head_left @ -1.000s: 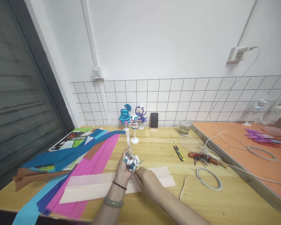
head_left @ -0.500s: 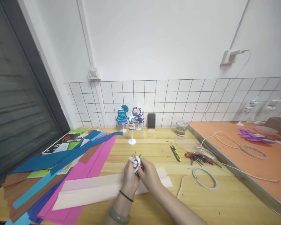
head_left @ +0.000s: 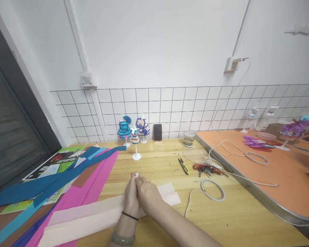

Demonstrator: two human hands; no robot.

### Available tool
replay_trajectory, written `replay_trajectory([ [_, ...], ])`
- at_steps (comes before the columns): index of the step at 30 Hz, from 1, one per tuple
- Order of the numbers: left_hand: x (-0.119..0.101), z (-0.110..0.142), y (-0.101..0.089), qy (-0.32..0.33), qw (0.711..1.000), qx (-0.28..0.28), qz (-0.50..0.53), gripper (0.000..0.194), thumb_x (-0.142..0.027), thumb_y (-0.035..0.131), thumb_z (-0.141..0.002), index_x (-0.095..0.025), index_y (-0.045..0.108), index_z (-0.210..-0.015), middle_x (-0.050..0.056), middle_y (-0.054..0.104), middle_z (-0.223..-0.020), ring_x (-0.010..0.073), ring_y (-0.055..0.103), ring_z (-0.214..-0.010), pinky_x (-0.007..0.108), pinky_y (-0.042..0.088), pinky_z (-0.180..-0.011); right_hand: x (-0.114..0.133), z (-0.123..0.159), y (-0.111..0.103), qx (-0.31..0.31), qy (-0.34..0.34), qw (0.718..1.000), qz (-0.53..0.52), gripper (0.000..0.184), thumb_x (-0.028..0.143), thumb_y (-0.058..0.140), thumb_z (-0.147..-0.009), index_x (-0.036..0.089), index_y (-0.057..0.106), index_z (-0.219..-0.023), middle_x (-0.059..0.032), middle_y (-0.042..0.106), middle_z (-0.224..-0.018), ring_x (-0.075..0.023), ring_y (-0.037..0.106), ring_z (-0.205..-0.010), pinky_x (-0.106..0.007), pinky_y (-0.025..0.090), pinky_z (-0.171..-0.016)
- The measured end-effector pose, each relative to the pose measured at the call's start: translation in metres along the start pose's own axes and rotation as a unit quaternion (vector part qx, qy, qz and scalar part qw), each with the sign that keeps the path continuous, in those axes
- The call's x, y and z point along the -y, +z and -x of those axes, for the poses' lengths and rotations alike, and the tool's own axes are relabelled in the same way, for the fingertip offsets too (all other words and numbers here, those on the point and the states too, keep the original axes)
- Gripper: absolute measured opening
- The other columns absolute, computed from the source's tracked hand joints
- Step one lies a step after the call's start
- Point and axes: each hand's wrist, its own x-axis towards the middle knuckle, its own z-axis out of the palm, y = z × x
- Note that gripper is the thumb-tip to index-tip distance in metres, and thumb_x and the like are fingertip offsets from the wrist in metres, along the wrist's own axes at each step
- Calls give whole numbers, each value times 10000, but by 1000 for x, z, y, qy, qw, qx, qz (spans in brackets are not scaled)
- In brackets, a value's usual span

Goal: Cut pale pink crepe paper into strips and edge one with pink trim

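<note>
My left hand [head_left: 131, 193], with a black band and a pale green bangle at the wrist, is closed around something mostly hidden by the fingers. Pressed against it from the right is my right hand [head_left: 148, 192], its fingers also closed. Only a small end of a white strip [head_left: 137, 175] shows at the top between the two hands, with thin bits poking out beside it. Beneath the hands lie pale pink and cream paper strips [head_left: 84, 219]. Small scissors-like thread snips [head_left: 183, 166] with yellow-green handles rest to the right.
Decorated mini dress forms [head_left: 135, 139] stand at the back beside a phone [head_left: 158, 132]. Coloured crepe paper [head_left: 92, 181] covers the left side. To the right are a tape roll [head_left: 212, 190], dark tools [head_left: 206, 168], a glass jar [head_left: 189, 139] and an orange table [head_left: 242, 185].
My hands have closed together over the white strip, which showed as loose loops before and is now mostly hidden. The view has turned to the right.
</note>
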Motion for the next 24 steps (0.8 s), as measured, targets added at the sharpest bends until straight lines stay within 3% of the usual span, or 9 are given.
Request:
replay_trajectory([
  [3, -17, -8, -7, -6, 993, -23, 115, 381, -353, 470, -858, -165, 397, -535, -52, 408, -431, 67, 431, -399, 185, 367, -439, -4, 12, -1, -37, -58, 996, 57, 377, 96, 404, -806, 158, 538, -1153, -138, 544, -1161, -234, 506, -1050, -356, 372, -893],
  [6, -35, -7, -11, -16, 983, 37, 179, 413, -264, 388, -903, -171, 292, -512, -78, 296, -395, 30, 312, -323, 144, 283, -365, -16, 17, -9, -57, -84, 995, 23, 242, 188, 459, -816, 215, 666, -939, -49, 660, -871, -169, 592, -822, -266, 443, -744],
  [8, -39, -2, -12, -52, 986, 92, 127, 377, -259, 425, -887, -169, 312, -539, -92, 269, -400, 21, 263, -303, 140, 220, -332, -26, 15, -19, -62, -42, 995, -61, 180, 237, 527, -777, 193, 691, -838, -37, 673, -778, -164, 602, -742, -262, 455, -686],
  [10, -33, 4, -12, -74, 991, 116, 2, 291, -306, 515, -837, -167, 392, -612, -103, 280, -411, 20, 241, -298, 143, 170, -317, -34, 11, -29, -68, -8, 990, -123, 194, 297, 551, -761, 168, 682, -824, -38, 679, -775, -165, 605, -729, -268, 464, -667],
  [14, -12, 11, -8, -68, 962, 149, -218, 329, -432, 637, -709, -171, 437, -692, -103, 332, -423, 23, 248, -312, 144, 142, -320, -36, 5, -47, -90, -13, 987, -130, 273, 356, 549, -765, 166, 629, -944, -18, 650, -762, -138, 587, -699, -259, 462, -655],
  [19, -7, 7, -4, -119, 945, 227, -204, 406, -517, 620, -683, -183, 391, -660, -113, 290, -391, 20, 185, -311, 151, 118, -328, -35, 4, -57, -131, -59, 988, -50, 291, 315, 527, -790, 202, 578, -1053, 13, 607, -717, -98, 536, -601, -224, 438, -584],
  [24, -9, 4, 0, -180, 930, 268, -172, 405, -544, 565, -726, -152, 469, -688, -111, 251, -378, 20, 165, -318, 162, 103, -346, -46, 0, -61, -139, -25, 989, -50, 385, 314, 589, -738, 168, 553, -1093, 3, 618, -751, -93, 550, -602, -216, 450, -568],
])
